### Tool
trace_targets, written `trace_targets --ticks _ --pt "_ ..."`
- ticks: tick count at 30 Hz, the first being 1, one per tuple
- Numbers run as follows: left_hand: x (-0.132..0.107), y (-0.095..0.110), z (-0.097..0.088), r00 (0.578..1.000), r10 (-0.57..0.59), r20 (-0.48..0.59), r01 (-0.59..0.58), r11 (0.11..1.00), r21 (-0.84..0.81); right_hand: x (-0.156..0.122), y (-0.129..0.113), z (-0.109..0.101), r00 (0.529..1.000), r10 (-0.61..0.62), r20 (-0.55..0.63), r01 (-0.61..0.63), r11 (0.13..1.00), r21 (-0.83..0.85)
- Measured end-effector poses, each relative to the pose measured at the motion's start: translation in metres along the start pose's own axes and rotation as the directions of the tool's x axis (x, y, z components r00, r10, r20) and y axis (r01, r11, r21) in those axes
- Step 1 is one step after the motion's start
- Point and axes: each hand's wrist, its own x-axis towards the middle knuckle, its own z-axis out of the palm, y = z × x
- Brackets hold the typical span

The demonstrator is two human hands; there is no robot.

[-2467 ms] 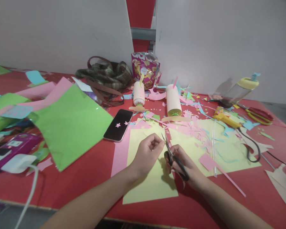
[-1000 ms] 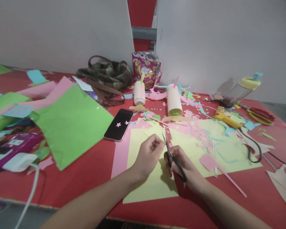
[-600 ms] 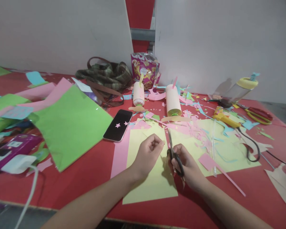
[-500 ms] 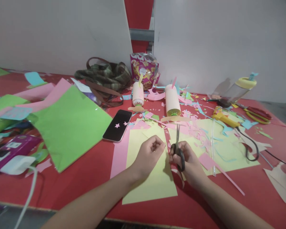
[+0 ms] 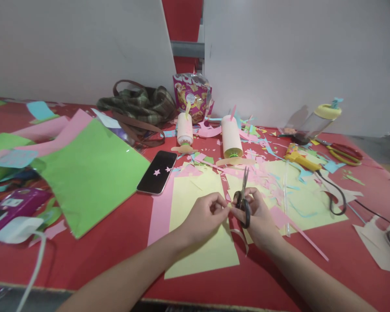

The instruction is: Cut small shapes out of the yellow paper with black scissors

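Black-handled scissors [image 5: 243, 200], gripped in the right hand [image 5: 258, 220], point toward the back edge of the counter [image 5: 68, 260]; the left hand [image 5: 206, 219] pinches closed, contents unclear.

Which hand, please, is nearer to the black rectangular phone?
Left. In the picture, the left hand is right of and below the phone; the right hand, holding black-handled metal scissors, is farther right.

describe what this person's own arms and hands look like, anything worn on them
The left forearm and right forearm are bare as far as they show, with no sleeve in view. The left hand and right hand are ungloved. No watch, bracelet or marking is visible; some fingers are hidden, so rings can't be ruled out.
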Motion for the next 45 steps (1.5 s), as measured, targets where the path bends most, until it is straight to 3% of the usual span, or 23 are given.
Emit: trace_targets --ticks 10,15,18,22,23,34,45 --pt "0.001 0.005 0.000 1.000 0.013 0.016 -0.014 0.999 0.036 0.001 0.003 -0.002 1.000 0.010 0.013 -0.010 1.000 -0.008" --pt "0.010 0.006 -0.018 0.993 0.086 -0.077 -0.066 0.971 0.228 0.002 0.003 -0.002 1.000 0.009 0.002 -0.009 0.999 -0.042" --pt "0.020 0.001 -0.040 0.966 0.211 -0.151 -0.100 0.841 0.532 0.001 0.002 -0.002 1.000 0.016 0.007 -0.016 0.999 -0.048" --pt "0.033 -0.008 -0.068 0.951 0.231 -0.204 0.075 0.467 0.881 -0.001 0.002 -0.001 1.000 0.015 0.007 -0.015 0.998 -0.063" --pt "0.035 -0.010 -0.072 0.951 0.224 -0.212 0.098 0.431 0.897 -0.001 0.002 0.000 1.000 0.016 0.002 -0.016 0.997 -0.071" --pt "0.042 -0.024 -0.076 0.938 0.279 -0.206 0.156 0.191 0.969 -0.002 0.001 0.001 1.000 0.017 0.013 -0.016 0.997 -0.080" --pt "0.042 -0.026 -0.076 0.933 0.295 -0.207 0.183 0.105 0.977 -0.004 0.002 0.001 0.999 0.031 0.024 -0.028 0.994 -0.103"
